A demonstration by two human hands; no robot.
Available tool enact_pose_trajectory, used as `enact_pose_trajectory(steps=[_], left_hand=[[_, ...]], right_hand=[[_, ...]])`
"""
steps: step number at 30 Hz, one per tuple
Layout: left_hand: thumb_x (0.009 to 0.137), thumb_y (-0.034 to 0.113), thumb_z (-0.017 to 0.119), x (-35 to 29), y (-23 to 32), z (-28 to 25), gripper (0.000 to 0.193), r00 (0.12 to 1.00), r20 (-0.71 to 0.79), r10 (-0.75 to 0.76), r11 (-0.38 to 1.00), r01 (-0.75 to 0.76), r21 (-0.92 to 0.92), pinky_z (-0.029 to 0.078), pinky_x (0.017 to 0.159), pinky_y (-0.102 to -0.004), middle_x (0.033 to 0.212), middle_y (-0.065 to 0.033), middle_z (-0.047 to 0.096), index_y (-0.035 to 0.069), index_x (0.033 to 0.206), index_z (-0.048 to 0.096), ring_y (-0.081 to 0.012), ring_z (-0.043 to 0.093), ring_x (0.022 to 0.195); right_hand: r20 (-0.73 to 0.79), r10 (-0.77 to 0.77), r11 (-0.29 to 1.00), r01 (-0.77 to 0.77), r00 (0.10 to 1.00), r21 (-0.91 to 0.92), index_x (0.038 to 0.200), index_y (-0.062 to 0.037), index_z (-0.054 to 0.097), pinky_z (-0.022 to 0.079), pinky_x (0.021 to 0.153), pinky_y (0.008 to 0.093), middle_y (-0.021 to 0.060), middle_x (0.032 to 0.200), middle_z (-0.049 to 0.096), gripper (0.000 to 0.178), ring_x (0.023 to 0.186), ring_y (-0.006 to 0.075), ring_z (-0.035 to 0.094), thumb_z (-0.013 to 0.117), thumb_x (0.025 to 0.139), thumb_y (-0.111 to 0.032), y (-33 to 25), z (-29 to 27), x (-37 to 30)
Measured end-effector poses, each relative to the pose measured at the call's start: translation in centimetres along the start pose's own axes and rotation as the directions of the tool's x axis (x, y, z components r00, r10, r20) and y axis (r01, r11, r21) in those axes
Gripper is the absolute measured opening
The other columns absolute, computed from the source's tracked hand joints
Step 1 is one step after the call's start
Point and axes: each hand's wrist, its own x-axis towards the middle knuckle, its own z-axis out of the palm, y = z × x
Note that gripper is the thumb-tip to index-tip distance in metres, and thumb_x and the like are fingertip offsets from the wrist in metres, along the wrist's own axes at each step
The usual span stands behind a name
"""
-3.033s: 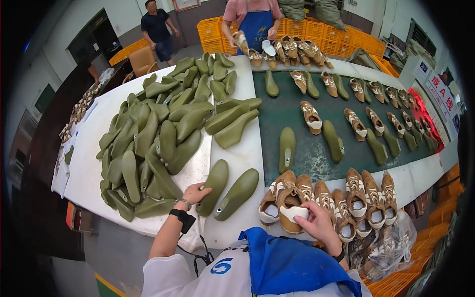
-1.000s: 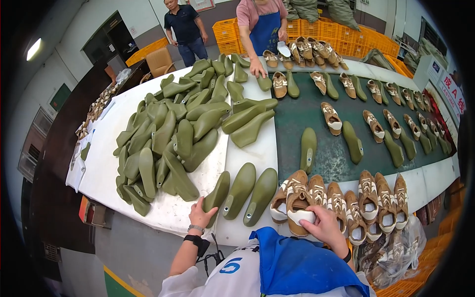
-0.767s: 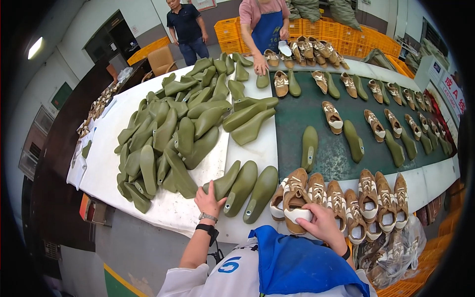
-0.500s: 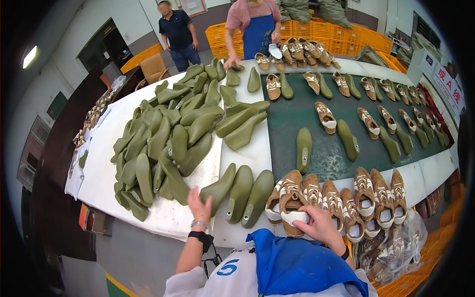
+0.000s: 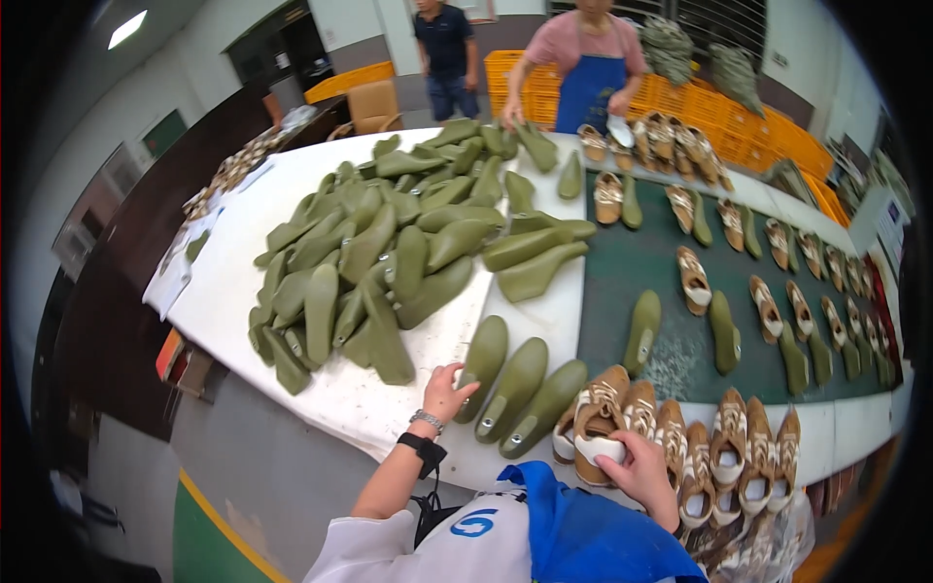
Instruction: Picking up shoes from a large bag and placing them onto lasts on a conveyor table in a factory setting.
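My left hand [image 5: 449, 396] is open, thumb and fingers apart, at the left side of a green shoe last [image 5: 485, 352]. That last lies sole up beside two more green lasts [image 5: 515, 389] on the white tabletop [image 5: 408, 408]. With my right hand [image 5: 641, 471] I grip the white heel of a brown lace-up shoe [image 5: 599, 423] at the table's near edge. The shoe's collar faces me, and its underside is hidden. Several more brown shoes [image 5: 671, 428] stand close to its right.
A big heap of green lasts [image 5: 369, 238] covers the table's left part. On the green mat [image 5: 671, 364], shoes and lasts lie in rows. Across the table a person in a blue apron [image 5: 588, 92] touches a last; another person [image 5: 447, 53] stands behind. Orange crates [image 5: 700, 112] line the back.
The leftmost near last, slanted before, now lies lined up beside the other two. My left hand has shifted to its side. My right hand stays on the shoe. The whole view has shifted.
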Motion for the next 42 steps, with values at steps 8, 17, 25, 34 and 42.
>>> enact_pose_trajectory(steps=[8,17,25,34,42], left_hand=[[0.062,0.034,0.074,4.2,-10.4,-2.0,0.107,0.735,-0.203,-0.646,0.754,0.656,-0.023,0.030,0.103,-0.0423,0.143,-0.0201,0.012,0.018,0.141,0.005,-0.0414,0.028,0.126],[0.072,0.018,0.062,-2.8,-4.6,-3.8,0.087,0.722,-0.108,-0.684,0.718,0.692,0.079,0.041,0.090,-0.0448,0.118,-0.0292,0.039,0.034,0.141,0.010,-0.0413,0.046,0.109],[0.064,0.013,0.065,-9.2,-4.8,1.4,0.083,0.880,-0.475,0.025,0.592,0.370,0.716,0.040,0.080,-0.0414,0.115,-0.0233,0.043,0.033,0.136,0.031,-0.0345,0.045,0.099],[0.078,0.022,0.060,-8.6,-1.9,-3.8,0.053,0.978,0.042,-0.202,0.969,0.206,-0.136,0.040,0.086,-0.0433,0.112,-0.0225,0.052,-0.003,0.122,0.042,-0.0359,0.050,0.100],[0.077,0.010,0.061,-1.5,-3.1,0.4,0.056,0.998,-0.064,-0.011,1.000,0.009,-0.028,0.037,0.093,-0.0419,0.116,-0.0250,0.047,-0.005,0.125,0.036,-0.0398,0.045,0.107]], right_hand=[[0.094,0.023,0.998,-0.029,0.995,0.060,0.089,0.0017,0.058,0.043,0.052,0.0238,0.0057,0.066,0.058,0.030,0.057,0.0099,0.052,0.071,0.064,-0.009,1.1,2.0,-0.1],[0.346,-0.188,0.981,0.190,0.919,0.029,0.105,0.0020,0.056,0.047,0.064,0.0278,0.0111,0.088,0.059,0.032,0.075,0.0158,0.056,0.066,0.078,-0.010,-0.7,1.6,4.2],[0.410,-0.320,0.944,0.324,0.854,0.062,0.101,0.0002,0.058,0.047,0.064,0.0316,0.0135,0.083,0.061,0.031,0.072,0.0200,0.057,0.069,0.076,-0.016,-2.1,1.9,5.6],[0.222,-0.287,0.958,0.283,0.932,0.053,0.100,-0.0067,0.059,0.047,0.057,0.0323,0.0101,0.077,0.062,0.036,0.062,0.0207,0.060,0.069,0.072,-0.028,-1.4,1.7,3.0],[-0.021,-0.213,0.962,0.206,0.977,-0.176,0.095,-0.0066,0.056,0.046,0.058,0.0335,0.0111,0.077,0.059,0.036,0.064,0.0250,0.060,0.069,0.071,-0.029,1.6,-4.9,2.2]])
